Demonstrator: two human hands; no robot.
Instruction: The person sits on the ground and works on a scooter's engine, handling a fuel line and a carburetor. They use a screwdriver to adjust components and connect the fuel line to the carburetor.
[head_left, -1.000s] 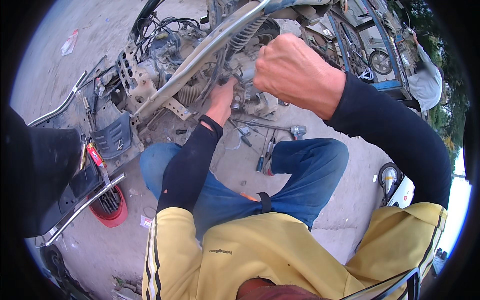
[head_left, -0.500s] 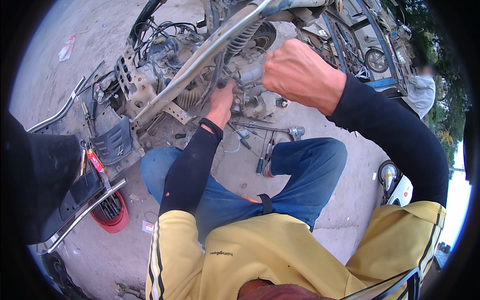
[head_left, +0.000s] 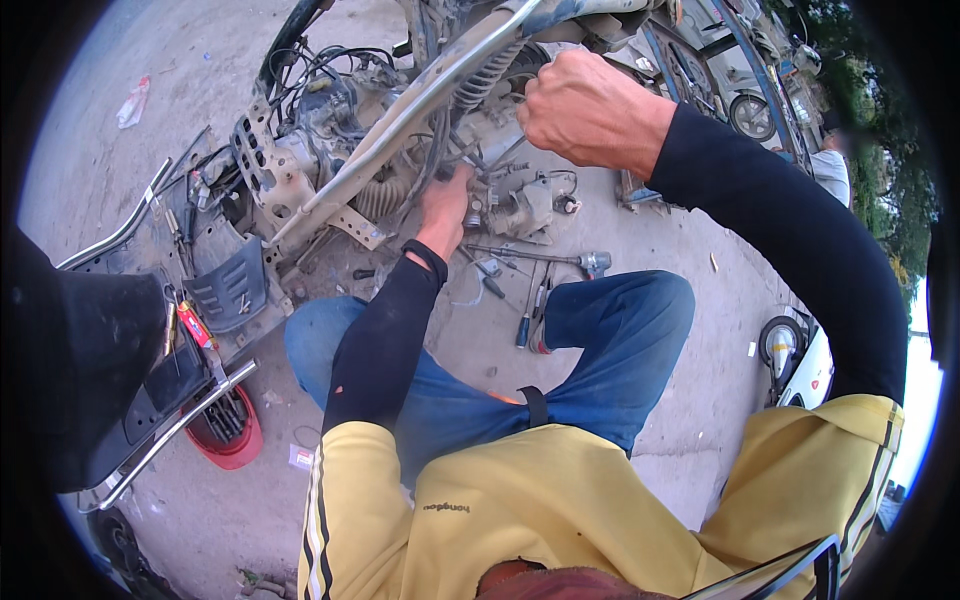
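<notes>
A dusty scooter (head_left: pixel 430 90) lies partly stripped in front of me, with a bent frame tube, cables and a coil spring (head_left: pixel 475 80). My left hand (head_left: pixel 445 205) reaches into the engine parts below the tube, fingers curled round something I cannot make out. Above and to its right, my right hand (head_left: pixel 590 110) is in a fist beside the spring; whatever it holds is hidden. A loose-looking cast metal part (head_left: pixel 530 210) sits right of my left hand. Below lie an impact wrench (head_left: pixel 595 263) and a screwdriver (head_left: pixel 522 328).
A red container (head_left: pixel 230 450) of sockets sits at lower left beside the footboard (head_left: pixel 220 285). My bent knees flank the tools. Behind at right stand a blue-framed cart (head_left: pixel 755 70) and a person (head_left: pixel 830 170) in a pale top. Another scooter (head_left: pixel 785 350) is at far right.
My right hand has risen and shifted slightly toward the upper left. My left hand stays among the engine parts. The person at far right appears slightly shifted.
</notes>
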